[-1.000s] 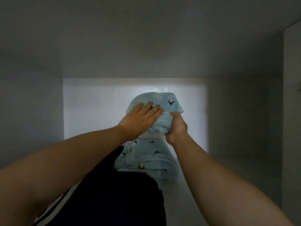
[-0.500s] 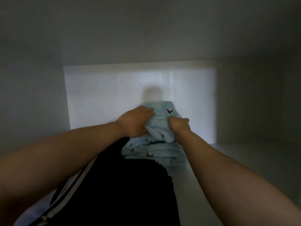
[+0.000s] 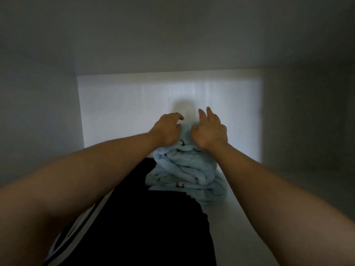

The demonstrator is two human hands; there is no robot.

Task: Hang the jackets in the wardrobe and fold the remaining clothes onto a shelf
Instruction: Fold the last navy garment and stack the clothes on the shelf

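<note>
A rumpled light blue garment [image 3: 185,166] with small dark marks lies in a heap just below the middle of the frame, on the white shelf [image 3: 238,223] and close to the lit back wall [image 3: 130,104] of the wardrobe compartment. Its lower edge touches a black garment [image 3: 146,227], which fills the lower centre of the frame; white stripes [image 3: 74,232] run along the black cloth's edge toward the lower left.

Both bare forearms reach in from the bottom corners and meet over the top of the blue heap. The left hand [image 3: 166,131] rests on the upper left of the heap with its fingers loosely bent; the tips stand clear against the wall and hold nothing. The right hand [image 3: 210,132] rests its heel on the upper right of the heap, fingers spread and lifted toward the wall, also gripping nothing. The two hands sit just beside each other, with a strip of blue cloth showing between them
</note>
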